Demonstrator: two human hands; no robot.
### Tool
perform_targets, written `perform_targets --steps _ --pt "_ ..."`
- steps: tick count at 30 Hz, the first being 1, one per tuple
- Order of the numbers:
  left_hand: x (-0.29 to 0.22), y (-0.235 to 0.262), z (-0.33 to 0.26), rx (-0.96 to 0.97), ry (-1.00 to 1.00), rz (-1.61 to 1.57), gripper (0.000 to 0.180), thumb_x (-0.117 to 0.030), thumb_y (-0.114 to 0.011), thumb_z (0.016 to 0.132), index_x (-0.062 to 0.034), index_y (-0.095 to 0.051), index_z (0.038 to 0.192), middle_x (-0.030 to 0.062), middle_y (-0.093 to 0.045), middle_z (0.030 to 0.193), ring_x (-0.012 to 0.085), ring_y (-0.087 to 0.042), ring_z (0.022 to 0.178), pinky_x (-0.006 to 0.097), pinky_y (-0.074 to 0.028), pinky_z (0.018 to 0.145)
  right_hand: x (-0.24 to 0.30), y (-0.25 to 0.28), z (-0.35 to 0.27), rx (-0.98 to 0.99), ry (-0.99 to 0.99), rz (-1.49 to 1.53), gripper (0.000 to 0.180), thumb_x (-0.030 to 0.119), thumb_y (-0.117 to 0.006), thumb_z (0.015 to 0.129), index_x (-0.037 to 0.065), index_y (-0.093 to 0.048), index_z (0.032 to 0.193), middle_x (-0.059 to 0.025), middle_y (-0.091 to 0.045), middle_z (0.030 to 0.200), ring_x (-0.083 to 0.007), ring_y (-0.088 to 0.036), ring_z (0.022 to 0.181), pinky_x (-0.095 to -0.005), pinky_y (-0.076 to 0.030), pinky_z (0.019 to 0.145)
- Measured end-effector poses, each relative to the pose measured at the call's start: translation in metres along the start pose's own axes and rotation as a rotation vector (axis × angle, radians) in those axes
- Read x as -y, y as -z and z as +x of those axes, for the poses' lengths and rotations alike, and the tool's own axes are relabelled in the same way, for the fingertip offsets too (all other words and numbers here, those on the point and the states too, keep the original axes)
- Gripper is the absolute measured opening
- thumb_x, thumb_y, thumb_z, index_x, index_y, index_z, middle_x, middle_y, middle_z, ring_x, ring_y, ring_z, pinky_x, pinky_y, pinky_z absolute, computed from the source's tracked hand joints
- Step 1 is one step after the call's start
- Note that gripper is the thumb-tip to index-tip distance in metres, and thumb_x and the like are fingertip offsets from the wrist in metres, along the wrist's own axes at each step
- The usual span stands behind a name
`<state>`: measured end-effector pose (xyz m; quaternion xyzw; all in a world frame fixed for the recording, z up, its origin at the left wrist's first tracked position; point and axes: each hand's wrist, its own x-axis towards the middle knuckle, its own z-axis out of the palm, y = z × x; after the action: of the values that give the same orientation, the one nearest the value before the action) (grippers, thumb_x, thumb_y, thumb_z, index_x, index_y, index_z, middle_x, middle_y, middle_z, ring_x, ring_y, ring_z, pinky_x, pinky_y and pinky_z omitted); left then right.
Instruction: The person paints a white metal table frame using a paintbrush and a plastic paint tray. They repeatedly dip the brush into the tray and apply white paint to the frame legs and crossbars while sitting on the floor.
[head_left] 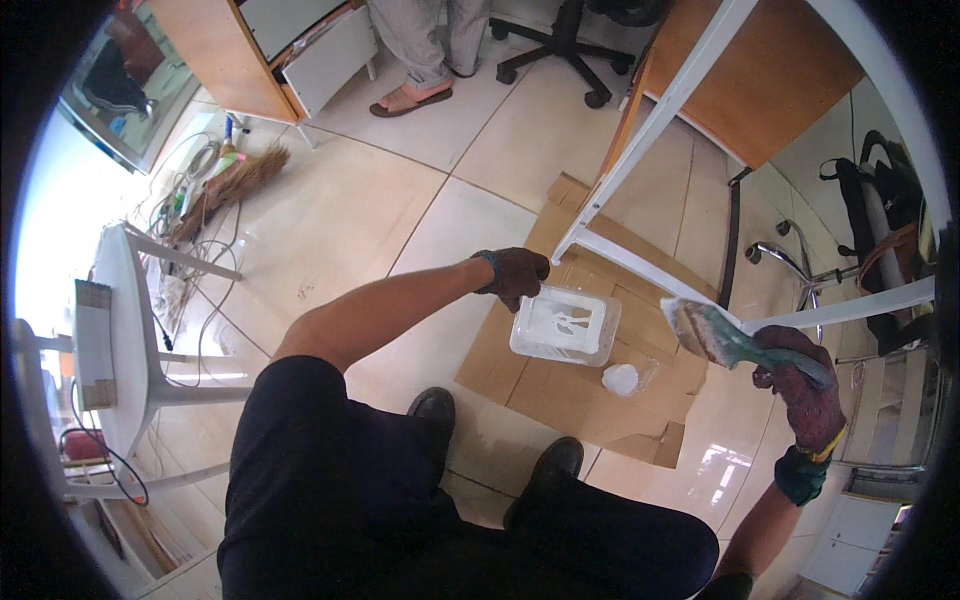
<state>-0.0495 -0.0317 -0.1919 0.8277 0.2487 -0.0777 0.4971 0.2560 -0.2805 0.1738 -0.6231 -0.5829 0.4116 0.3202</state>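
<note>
My left hand [517, 275], in a dark brown glove, grips the near-left rim of a clear plastic tub [566, 326] with white paint in it. The tub rests on flattened cardboard [560, 395] on the tiled floor. My right hand [808, 390], gloved too, holds a wide paintbrush [712, 332] by its green handle, bristles pointing up-left, raised to the right of the tub. A white table leg frame [640, 265] stands on the cardboard just beyond the tub. A round white lid [621, 379] lies beside the tub.
My dark shoes [434, 408] sit at the cardboard's near edge. A white plastic stool [130, 340] stands at left, with cables and a broom [232, 185] behind it. Another person's sandalled feet [410, 97] and an office chair base [560, 50] are farther off.
</note>
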Motion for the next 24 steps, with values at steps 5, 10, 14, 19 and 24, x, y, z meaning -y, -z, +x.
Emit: perform_targets --steps 5,10,14,19,24 --pt "-0.113 0.023 -0.017 -0.003 -0.219 0.541 0.028 -0.025 -0.075 0.062 -0.0059 -0.068 0.082 0.0161 -0.058 0.103 0.0310 -0.053 0.106 0.036 -0.047 0.089 0.052 -0.009 0.007 0.131 -0.093 -0.367 0.028 0.016 -0.067 0.079 0.009 -0.063 0.107 -0.0094 -0.066 0.098 -0.0159 -0.063 0.079 -0.0301 -0.050 0.074" --pt "-0.106 0.016 0.000 -0.023 -0.023 -0.002 0.037 -0.026 -0.075 0.062 -0.0056 -0.067 0.092 0.0171 -0.058 0.103 0.0317 -0.053 0.107 0.039 -0.045 0.091 0.065 -0.019 0.024 0.245 -0.174 -0.519 0.026 0.017 -0.066 0.080 0.010 -0.064 0.105 -0.0100 -0.068 0.093 -0.0178 -0.064 0.077 -0.0306 -0.050 0.073" --pt "-0.026 0.000 -0.007 -0.087 -0.257 0.455 0.053 -0.028 -0.080 0.057 -0.0053 -0.063 0.102 0.0176 -0.058 0.106 0.0331 -0.051 0.111 0.040 -0.043 0.094 0.034 -0.042 0.052 0.294 -0.011 -0.500 0.027 0.019 -0.067 0.079 0.010 -0.064 0.104 -0.0101 -0.068 0.084 -0.0172 -0.064 0.075 -0.0314 -0.050 0.073" --pt "-0.112 0.007 0.023 0.097 -0.546 1.096 0.054 -0.027 -0.081 0.056 -0.0044 -0.064 0.102 0.0161 -0.062 0.101 0.0323 -0.057 0.100 0.042 -0.047 0.086 -0.006 -0.014 0.005 0.097 -0.146 -0.194 0.021 0.015 -0.066 0.075 0.005 -0.066 0.093 -0.0024 -0.060 0.068 -0.0099 -0.055 0.056 -0.0257 -0.046 0.052" --pt "-0.074 -0.001 0.030 -0.101 -0.542 0.732 0.038 -0.039 -0.076 0.059 -0.0113 -0.071 0.085 0.0143 -0.062 0.101 0.0304 -0.055 0.104 0.040 -0.046 0.088 -0.006 -0.011 0.003 0.061 0.019 -0.106 0.024 -0.002 -0.063 0.072 0.003 -0.058 0.095 -0.0099 -0.061 0.090 -0.0119 -0.054 0.059 -0.0249 -0.045 0.050"
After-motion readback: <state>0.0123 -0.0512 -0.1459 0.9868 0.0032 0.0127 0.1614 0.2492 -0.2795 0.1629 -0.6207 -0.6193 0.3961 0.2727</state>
